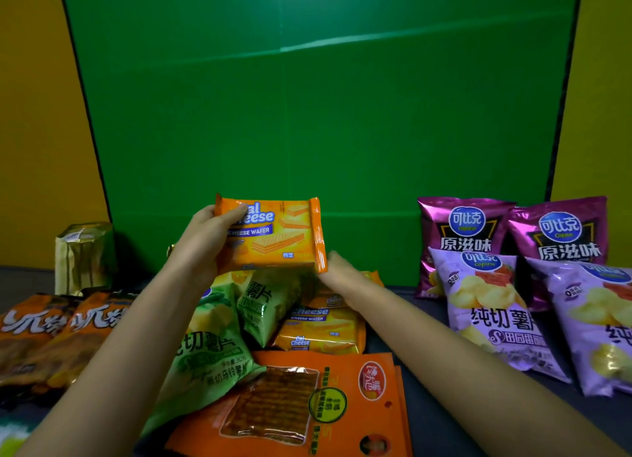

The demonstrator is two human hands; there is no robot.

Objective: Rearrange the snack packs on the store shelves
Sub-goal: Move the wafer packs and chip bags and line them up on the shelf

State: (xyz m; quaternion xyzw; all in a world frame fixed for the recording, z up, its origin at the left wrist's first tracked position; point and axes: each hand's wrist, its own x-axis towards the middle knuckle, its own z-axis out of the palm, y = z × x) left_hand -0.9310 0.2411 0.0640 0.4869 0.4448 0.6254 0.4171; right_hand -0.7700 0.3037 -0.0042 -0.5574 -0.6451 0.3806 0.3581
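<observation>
Orange jerky pouch [307,408] lay nearest. Left hand [205,237] gripped wafer pack [273,236] by edge; right hand [337,268] steadied corner, grip unclear. Light, crinkly, likely fragile.

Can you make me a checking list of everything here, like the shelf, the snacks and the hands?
Surface: dark shelf, mostly covered with packs.
Job's things: orange cheese wafer pack held up; more wafer packs lying below; green chip bags piled in the middle; purple chip bags lined up on the right; brown snack bags on the left.
Clutter: gold pack standing at back left.
Grippers: left hand grips the wafer pack; right hand touches its lower corner.
Cables: nothing seen.
Surroundings: green backboard, yellow walls.
</observation>
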